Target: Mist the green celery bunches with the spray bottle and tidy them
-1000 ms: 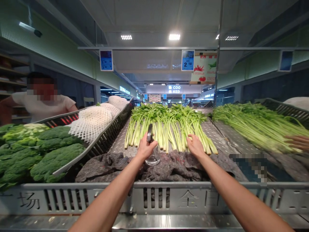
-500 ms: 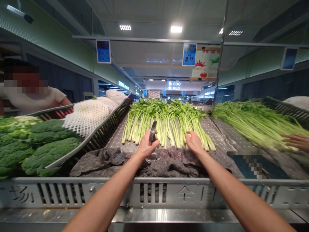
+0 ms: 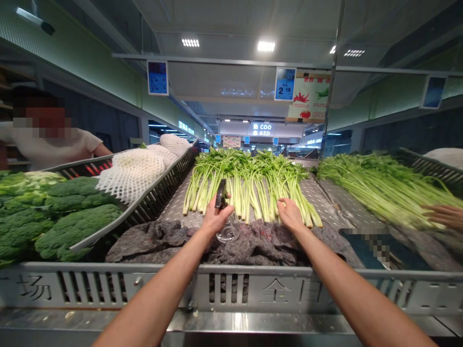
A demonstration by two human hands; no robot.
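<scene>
Two hands are filling my remote view: the left hand [image 3: 216, 219] is grasping a spray bottle [image 3: 227, 233] by its neck, presumably for trigger access, while the right hand [image 3: 290, 214], grip indeterminable, is curling at celery [image 3: 246, 193] lying root-ends toward the metal surface's [image 3: 172, 206] near edge.

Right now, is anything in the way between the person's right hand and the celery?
Nothing visible is. The right hand is at the lower stalks of the celery; whether it touches them, I can't tell. The spray bottle is off to the side in the left hand, and the crumpled grey cloth lies on the near side.
</scene>
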